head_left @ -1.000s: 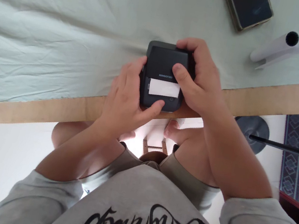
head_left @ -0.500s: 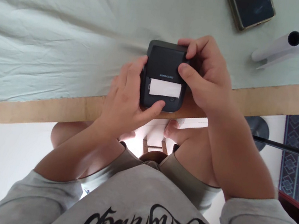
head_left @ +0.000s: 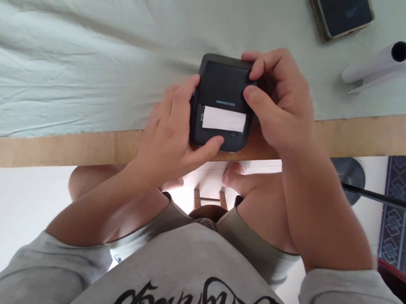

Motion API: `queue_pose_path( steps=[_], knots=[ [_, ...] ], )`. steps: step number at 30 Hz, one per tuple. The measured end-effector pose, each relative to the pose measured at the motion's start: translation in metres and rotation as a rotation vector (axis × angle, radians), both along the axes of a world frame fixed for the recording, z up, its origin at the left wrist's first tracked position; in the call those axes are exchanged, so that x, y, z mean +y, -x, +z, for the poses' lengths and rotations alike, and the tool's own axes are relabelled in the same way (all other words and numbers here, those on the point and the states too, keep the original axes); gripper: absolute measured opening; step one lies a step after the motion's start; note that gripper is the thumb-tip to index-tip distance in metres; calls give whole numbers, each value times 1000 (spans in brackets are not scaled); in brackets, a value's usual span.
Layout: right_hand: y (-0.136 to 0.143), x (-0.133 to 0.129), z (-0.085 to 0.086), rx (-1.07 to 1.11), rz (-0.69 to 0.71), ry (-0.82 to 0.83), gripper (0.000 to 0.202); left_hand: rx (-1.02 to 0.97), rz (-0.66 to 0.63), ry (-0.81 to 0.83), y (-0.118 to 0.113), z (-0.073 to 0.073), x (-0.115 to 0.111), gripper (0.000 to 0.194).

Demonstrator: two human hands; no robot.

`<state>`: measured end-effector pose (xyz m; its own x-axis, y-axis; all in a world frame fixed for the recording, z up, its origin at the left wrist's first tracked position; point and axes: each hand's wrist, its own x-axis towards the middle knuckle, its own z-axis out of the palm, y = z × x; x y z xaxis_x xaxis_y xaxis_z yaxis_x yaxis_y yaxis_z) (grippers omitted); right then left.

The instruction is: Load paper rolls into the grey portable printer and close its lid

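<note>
A dark, boxy label printer [head_left: 225,82] marked NIIMBOT sits at the table's near edge, between my two hands. A blank white label strip [head_left: 224,119] pokes out of its slot, just above a small power button. Around the printer's left side and near corner wraps my left hand [head_left: 169,130], its thumb lying on the front face. My right hand [head_left: 281,97] grips the upper right side, thumb on the printer's face and a finger over the far edge. Some right-hand fingers are hidden behind the printer's side.
At the upper right a phone [head_left: 341,11] lies face up on the pale green cloth [head_left: 107,46]. Nearer the edge lies a white paper roll [head_left: 379,65] with a dark core, its end loose. A wooden table edge [head_left: 50,146] runs across. Below right is a black pole [head_left: 394,202].
Almost nothing differs. The printer has shifted very slightly to the left, and my right thumb and index finger have moved a little on it.
</note>
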<state>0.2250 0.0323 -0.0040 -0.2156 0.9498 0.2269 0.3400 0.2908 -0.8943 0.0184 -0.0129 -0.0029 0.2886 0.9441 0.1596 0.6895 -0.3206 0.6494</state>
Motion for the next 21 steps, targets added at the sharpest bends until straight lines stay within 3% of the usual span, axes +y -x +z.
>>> queue_pose_path(
  steps=[8,15,21],
  knots=[
    [2,0,2,-35,-40,-13,16,10,-14,-28,0,-1,0,74],
    [1,0,4,20,-15,-46,10,-9,-17,-13,1,-1,0,73],
    [1,0,4,-2,-40,-19,31,-17,-18,-12,2,-1,1,73]
  ],
)
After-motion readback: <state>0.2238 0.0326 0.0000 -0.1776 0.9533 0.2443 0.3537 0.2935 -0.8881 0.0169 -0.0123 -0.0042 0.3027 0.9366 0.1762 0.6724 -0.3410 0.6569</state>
